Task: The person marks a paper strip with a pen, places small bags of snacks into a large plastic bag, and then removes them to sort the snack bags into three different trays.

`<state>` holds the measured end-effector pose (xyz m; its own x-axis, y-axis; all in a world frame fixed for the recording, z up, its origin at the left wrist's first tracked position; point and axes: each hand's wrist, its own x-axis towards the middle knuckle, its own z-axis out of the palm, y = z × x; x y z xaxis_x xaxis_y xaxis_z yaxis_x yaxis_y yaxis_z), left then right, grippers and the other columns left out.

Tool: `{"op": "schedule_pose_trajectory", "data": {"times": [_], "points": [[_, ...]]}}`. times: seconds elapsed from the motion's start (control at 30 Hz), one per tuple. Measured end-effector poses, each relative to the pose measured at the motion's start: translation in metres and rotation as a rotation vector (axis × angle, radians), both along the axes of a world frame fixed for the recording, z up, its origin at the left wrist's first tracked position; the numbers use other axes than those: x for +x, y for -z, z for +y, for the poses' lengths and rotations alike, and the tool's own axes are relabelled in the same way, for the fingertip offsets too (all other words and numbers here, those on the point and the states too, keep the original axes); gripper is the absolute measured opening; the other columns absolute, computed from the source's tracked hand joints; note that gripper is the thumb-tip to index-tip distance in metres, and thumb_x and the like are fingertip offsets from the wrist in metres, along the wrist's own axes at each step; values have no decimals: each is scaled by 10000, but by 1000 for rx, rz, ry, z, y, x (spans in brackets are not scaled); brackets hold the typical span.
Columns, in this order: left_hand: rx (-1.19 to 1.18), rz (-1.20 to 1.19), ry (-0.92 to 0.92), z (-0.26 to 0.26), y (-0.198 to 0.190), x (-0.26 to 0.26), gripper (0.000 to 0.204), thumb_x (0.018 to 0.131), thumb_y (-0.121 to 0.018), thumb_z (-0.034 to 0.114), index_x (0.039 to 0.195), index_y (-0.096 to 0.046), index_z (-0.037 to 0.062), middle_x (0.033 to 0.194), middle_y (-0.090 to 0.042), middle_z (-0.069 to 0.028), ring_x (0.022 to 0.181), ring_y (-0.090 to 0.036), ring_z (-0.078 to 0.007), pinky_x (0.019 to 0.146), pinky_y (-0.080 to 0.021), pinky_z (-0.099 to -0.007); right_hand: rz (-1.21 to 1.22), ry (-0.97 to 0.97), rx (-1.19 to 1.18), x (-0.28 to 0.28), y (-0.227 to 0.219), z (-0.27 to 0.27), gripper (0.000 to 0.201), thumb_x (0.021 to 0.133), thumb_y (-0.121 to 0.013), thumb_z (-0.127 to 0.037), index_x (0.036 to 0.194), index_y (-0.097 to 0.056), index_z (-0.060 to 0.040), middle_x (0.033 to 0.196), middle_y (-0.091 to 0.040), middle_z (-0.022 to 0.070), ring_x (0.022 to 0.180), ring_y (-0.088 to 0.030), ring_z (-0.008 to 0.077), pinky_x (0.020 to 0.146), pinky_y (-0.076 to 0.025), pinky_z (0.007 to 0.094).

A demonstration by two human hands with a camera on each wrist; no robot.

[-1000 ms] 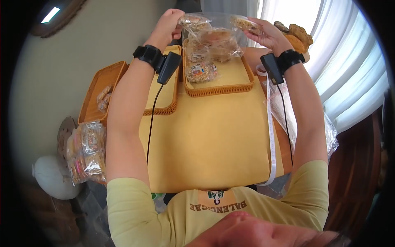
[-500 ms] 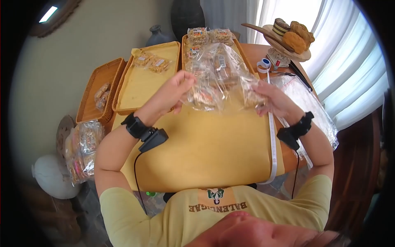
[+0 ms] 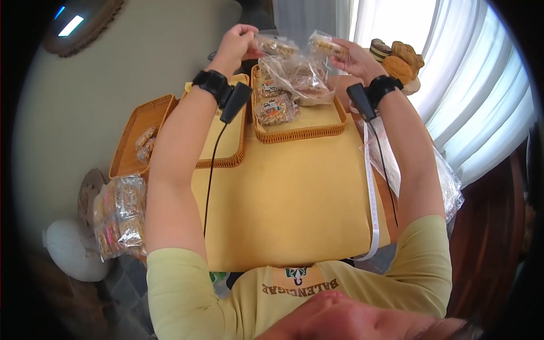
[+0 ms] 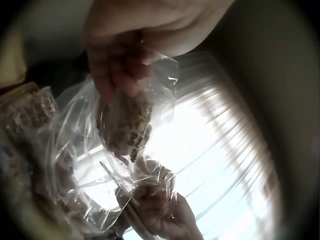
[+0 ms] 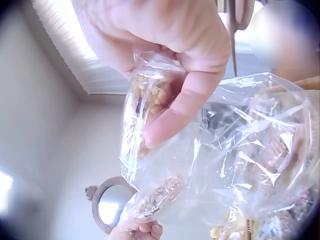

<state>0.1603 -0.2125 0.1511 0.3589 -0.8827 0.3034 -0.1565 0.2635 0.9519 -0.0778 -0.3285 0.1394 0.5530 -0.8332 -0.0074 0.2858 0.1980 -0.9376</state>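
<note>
Clear plastic bag is now hanging over the far part of the middle tray, between our raised hands. Half a second ago we were holding it lower and closer to us; now we are reaching farther forward. Our left hand is pinching the film of the left packet, its fingers curling in; our right hand is gripping the right packet between thumb and fingers. The bag is sagging just below and between them, and its creases and glare are blurring what is lying inside or behind; we cannot tell whether either held packet is sitting inside it. Our left forearm is covering part of the left tray, and the bag is hiding much of the middle tray, where a wrapped snack is showing near the front.
</note>
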Motion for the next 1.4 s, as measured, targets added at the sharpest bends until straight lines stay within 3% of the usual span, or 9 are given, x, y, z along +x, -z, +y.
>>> {"op": "schedule_pose_trajectory", "data": {"times": [0.13,0.47,0.63,0.73,0.8,1.13,1.2,1.27,1.4], "points": [[-126,-45,-15,2,-17,10,164,840,-415,79,981,-479,24,634,-476,-18,527,-506,-125,544,-526,-314,-18,-24,-29,-6,-23,-3,278,834,-535,-178,1023,-468,15,771,-551,144,496,-553,133,439,-524,200],[306,-212,12,20,-13,2,164,781,-470,95,926,-525,41,513,-378,43,395,-327,-45,408,-379,-231,521,19,-194,-18,-9,9,232,869,-433,-119,1041,-522,10,563,-491,-8,307,-284,3,288,-312,113],[-36,-112,78,30,-39,6,145,851,-442,124,937,-529,46,550,-431,28,413,-364,-48,437,-398,-229,154,54,-345,-27,-28,5,308,895,-332,-50,1170,-464,-8,494,-341,-52,355,-226,13,419,-388,128],[-184,-141,65,26,-45,14,196,871,-449,161,998,-502,21,514,-376,38,367,-350,-56,412,-413,-223,134,128,-499,-30,-61,22,332,900,-324,-58,1212,-432,-28,489,-293,-52,367,-239,11,460,-385,142],[-137,-79,320,33,-47,13,125,887,-432,151,955,-483,60,658,-504,-10,517,-504,-80,492,-477,-219,76,118,-501,-35,-65,26,269,889,-391,-117,1123,-481,-20,485,-323,-60,358,-278,27,404,-334,153],[-434,-2,45,68,-52,-44,83,879,-435,119,903,-494,66,575,-455,3,483,-480,-85,468,-458,-220,-78,79,-602,-85,-71,66,251,870,-450,-118,1086,-495,2,523,-415,-53,366,-367,34,393,-407,173],[-584,-227,85,90,-49,-54,199,875,-459,168,1004,-505,24,665,-514,8,610,-510,-57,626,-464,-220,11,55,-780,-106,-69,75,322,888,-430,-169,1172,-461,-21,523,-406,-44,387,-342,3,436,-383,143],[-475,-380,91,127,-35,-67,146,867,-460,148,960,-531,60,681,-547,-2,577,-529,-63,551,-426,-204,141,73,-812,-127,-66,114,273,826,-452,-75,1082,-536,-31,573,-502,-22,419,-433,36,435,-421,164],[-35,-585,394,193,27,-85,164,827,-527,117,976,-522,49,761,-595,-19,709,-592,-102,641,-439,-243,463,-399,-721,-176,-14,148,261,814,-476,-60,1062,-546,-24,603,-556,10,482,-507,44,432,-425,163]]}}
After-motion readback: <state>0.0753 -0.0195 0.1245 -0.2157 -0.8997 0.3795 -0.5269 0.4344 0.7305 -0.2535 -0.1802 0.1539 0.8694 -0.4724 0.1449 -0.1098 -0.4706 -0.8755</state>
